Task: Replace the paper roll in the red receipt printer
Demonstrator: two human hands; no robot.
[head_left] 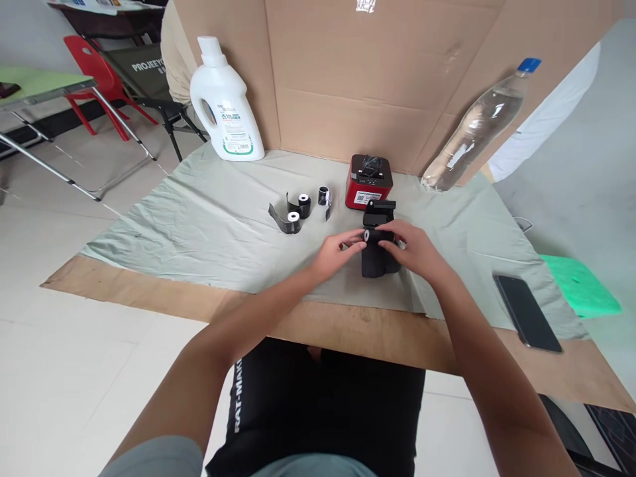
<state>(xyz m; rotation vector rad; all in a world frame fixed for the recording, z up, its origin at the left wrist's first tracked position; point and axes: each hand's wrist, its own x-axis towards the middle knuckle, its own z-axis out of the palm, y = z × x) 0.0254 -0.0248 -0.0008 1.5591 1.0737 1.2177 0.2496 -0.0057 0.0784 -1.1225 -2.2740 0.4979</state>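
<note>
A small black roll point(373, 236) with a white core is between my hands, just above a black device point(376, 262) whose lid point(380, 211) stands raised at the back. My left hand point(338, 252) is closed, with thumb and fingertips pinching at the roll's left end. Thumb and index finger of my right hand point(411, 246) grip it from the right. The inside of the device is mostly hidden by the roll and my fingers. To the left on the cloth lie more black rolls point(293, 225), with strips partly unwound, and one standing roll point(324, 196).
Behind the device stands a red and black box-shaped machine point(370, 185). A white detergent bottle point(229, 119) and a clear bottle point(479, 129) with a blue cap lean near the cardboard wall point(358, 86). A phone point(527, 313) lies at the right front. Someone's sleeve point(176, 56) shows behind the cardboard.
</note>
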